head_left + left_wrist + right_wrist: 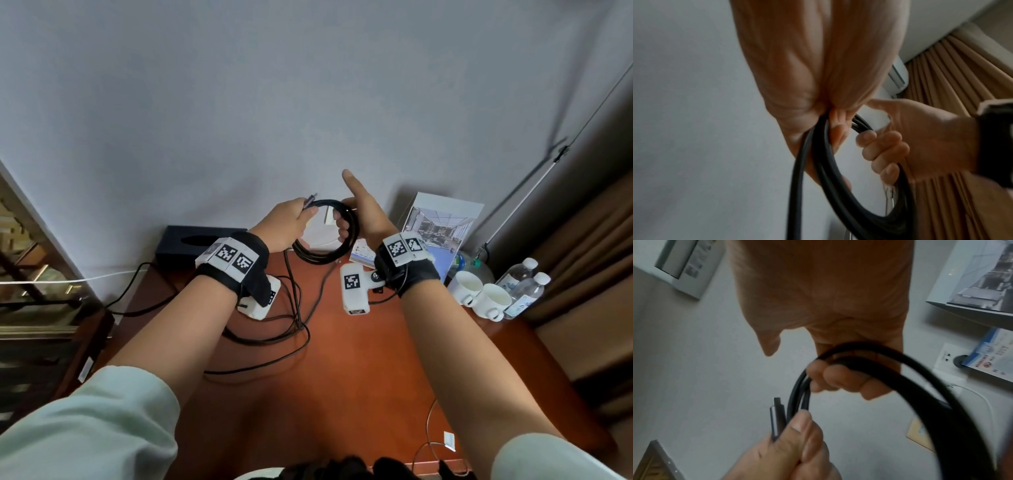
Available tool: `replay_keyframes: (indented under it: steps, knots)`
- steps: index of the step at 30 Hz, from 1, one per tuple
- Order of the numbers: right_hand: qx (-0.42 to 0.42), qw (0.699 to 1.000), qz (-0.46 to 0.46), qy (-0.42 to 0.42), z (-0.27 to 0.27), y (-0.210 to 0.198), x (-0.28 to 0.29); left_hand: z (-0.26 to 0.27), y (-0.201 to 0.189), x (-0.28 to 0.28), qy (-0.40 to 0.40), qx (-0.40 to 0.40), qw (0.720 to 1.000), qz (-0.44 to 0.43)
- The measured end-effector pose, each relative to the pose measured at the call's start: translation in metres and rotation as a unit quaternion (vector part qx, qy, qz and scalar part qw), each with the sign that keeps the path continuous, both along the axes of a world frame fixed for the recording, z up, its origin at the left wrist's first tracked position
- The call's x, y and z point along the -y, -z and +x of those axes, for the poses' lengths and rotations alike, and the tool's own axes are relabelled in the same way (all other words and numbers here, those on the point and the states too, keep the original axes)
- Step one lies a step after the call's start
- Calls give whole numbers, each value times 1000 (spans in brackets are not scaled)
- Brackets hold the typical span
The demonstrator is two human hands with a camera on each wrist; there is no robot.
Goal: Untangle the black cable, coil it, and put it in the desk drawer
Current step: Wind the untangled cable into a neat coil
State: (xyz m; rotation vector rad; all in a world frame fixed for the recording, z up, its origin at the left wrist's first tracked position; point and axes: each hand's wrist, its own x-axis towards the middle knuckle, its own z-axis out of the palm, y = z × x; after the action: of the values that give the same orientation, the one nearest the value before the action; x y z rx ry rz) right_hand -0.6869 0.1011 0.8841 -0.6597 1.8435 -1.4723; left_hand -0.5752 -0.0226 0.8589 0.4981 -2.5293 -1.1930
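Note:
The black cable (325, 255) is wound into a round coil and held up in front of the wall, above the desk. My right hand (346, 226) grips the coil's right side with curled fingers (838, 379), and its index finger points straight up. At the coil's top left, my left hand (294, 219) pinches the cable's end, and the grey metal connector (777, 417) sticks out past the thumb. One strand (289, 284) hangs from the coil down to the desk. In the left wrist view the loops (818, 162) run under the left hand's fingers. No drawer is in view.
On the red-brown desk (359, 377) lie more black cables (274, 339). A black tissue box (191, 240) stands at the back left. At the back right stand a picture card (442, 222), two white cups (479, 294) and water bottles (524, 284). Brown curtains (589, 257) hang on the right.

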Motion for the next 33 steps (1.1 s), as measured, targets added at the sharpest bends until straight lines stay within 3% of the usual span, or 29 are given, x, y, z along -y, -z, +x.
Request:
replay_keyframes:
  steps: [5,10,12,17,23,26,29,33]
  knots:
    - [-41,985,143,-89,3,-27,3,-3,-13,-10,50,93,987,-123]
    - [-232,930,267,-99,19,-23,19,-11,-14,-17,74,173,971,-150]
    - [-298,912,273,-72,24,-17,24,-10,-18,-21,66,192,968,-145]
    - [-312,927,201,-44,20,-2,27,-8,-24,-13,104,170,966,-165]
    - [-313,933,179,-14,20,-3,28,2,-16,-1,125,114,982,-81]
    - [-277,946,166,23,13,-6,25,8,-8,10,131,53,989,53]
    - [-196,975,93,38,6,-10,19,17,-2,16,177,0,964,198]
    - [-84,996,7,35,6,-12,15,23,7,16,233,-15,908,349]
